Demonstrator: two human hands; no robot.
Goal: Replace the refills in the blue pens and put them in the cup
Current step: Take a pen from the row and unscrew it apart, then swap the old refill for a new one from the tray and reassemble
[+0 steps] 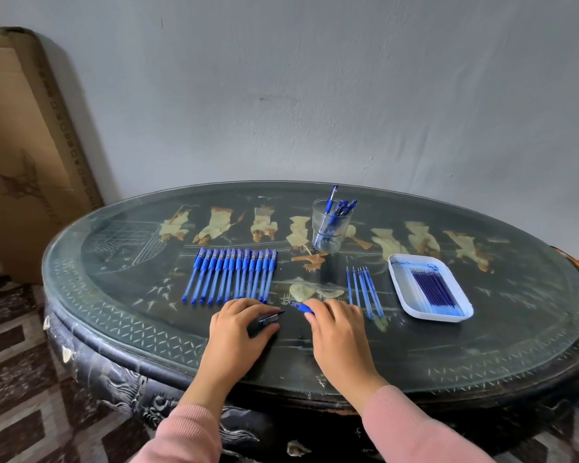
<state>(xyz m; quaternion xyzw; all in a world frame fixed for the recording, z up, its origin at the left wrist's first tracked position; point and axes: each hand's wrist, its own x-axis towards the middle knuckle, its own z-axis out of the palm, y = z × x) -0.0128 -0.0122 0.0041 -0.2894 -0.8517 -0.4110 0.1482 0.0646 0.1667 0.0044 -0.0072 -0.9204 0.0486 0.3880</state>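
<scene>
The left hand point(236, 325) grips one pen half point(270, 318), lying left-to-right; the right hand point(338, 324) pinches the other half point(301, 307); their ends face, just apart.

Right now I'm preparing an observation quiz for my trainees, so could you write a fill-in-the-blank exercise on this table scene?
1. The pens at the back stand in a glass ____.
2. The white tray lies to the ____ of the loose refills.
3. The row of pens lies beyond the left hand, while the right hand pinches a ____ pen part.
Missing words: cup; right; blue.
</scene>
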